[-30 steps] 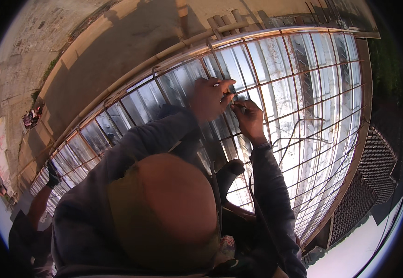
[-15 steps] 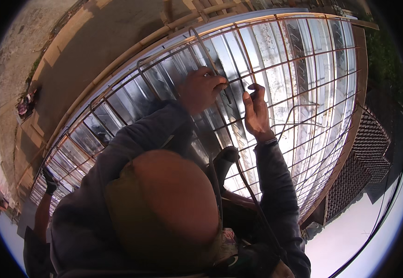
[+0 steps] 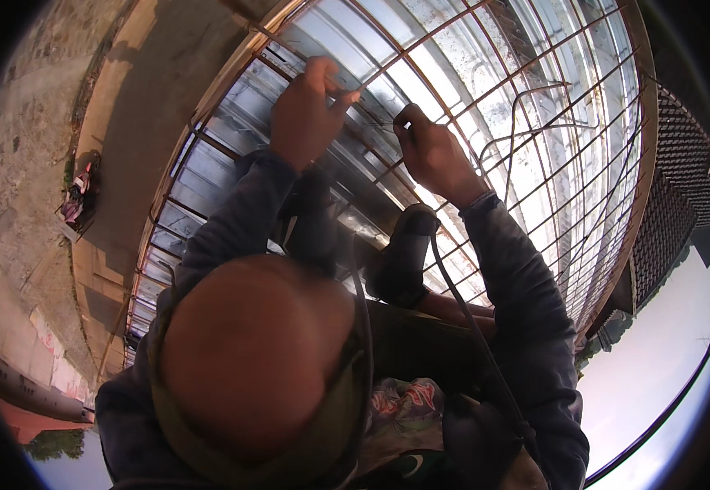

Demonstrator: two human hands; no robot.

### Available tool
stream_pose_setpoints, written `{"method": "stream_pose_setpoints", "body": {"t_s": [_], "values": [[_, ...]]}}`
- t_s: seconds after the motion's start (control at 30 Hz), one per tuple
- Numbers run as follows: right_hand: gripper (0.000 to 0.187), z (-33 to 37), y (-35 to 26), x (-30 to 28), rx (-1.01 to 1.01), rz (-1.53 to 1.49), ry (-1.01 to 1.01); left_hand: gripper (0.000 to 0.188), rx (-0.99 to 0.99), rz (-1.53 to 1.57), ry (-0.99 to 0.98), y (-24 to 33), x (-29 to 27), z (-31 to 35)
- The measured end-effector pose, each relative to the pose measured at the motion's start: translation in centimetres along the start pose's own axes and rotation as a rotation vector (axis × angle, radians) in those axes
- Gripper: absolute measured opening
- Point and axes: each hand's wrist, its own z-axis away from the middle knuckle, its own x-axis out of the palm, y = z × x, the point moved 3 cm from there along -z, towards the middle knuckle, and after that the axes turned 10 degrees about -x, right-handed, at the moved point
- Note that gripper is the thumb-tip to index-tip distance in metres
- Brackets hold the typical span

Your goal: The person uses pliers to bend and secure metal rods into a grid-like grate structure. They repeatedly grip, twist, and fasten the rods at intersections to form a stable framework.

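Observation:
Over a grid of thin rusty steel bars (image 3: 495,96), both my hands work close together. My left hand (image 3: 302,118) is at a bar crossing near the grid's left edge. Its thumb and forefinger curl toward each other, somewhat blurred; what lies between them is too small to tell. To its right and slightly nearer, my right hand (image 3: 436,155) has its fingers bent into a pinch above the bars. Whatever that pinch holds is hidden. Shiny corrugated metal sheets (image 3: 347,37) lie beneath the grid.
A bent steel rod (image 3: 516,110) lies on the grid to the right. My dark shoe (image 3: 408,253) stands on the bars. Left, past the wooden edge (image 3: 200,110), a motorcycle (image 3: 80,192) is on the ground far below. Tiled roofs (image 3: 677,171) are at the right.
The view has shifted and turned, so the grid's left edge sits closer to my hands. My hands are farther apart, and the right hand's fingers have curled more tightly.

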Motion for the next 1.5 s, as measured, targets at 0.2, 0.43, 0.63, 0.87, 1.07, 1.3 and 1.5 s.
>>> {"method": "stream_pose_setpoints", "body": {"t_s": [0.2, 0.43, 0.63, 0.87, 1.07, 1.3, 1.5], "values": [[0.011, -0.1, -2.3, 3.1, 0.129, 0.067, 0.161, 0.069, 0.022, -0.173, -0.116, -0.1, -1.2, -1.7], [0.011, 0.3, -0.4, 5.7, 0.169, 0.094, 0.122, 0.065, -0.009, -0.205, -0.246, 0.6, -1.1, -2.2], [0.021, -2.9, -2.6, 8.8, 0.365, -0.236, 0.444, 0.067, 0.068, -0.187, -0.306, -0.6, -1.0, -2.9], [0.023, -2.9, -2.8, 10.8, 0.469, -0.461, 0.63, 0.063, 0.119, -0.239, -0.342, -0.4, -1.2, -3.3], [0.023, -2.6, -4.2, 9.9, 0.496, -0.499, 0.691, 0.059, 0.042, -0.065, -0.338, -0.7, -1.2, -3.3], [0.019, -3.4, -2.7, 9.5, 0.5, -0.43, 0.604, 0.043, -0.001, -0.064, -0.168, 2.1, -1.5, -0.9], [0.02, -3.5, -2.5, 9.5, 0.512, -0.327, 0.616, 0.033, 0.347, -0.231, -0.185, 0.5, -3.2, -0.6]]}}
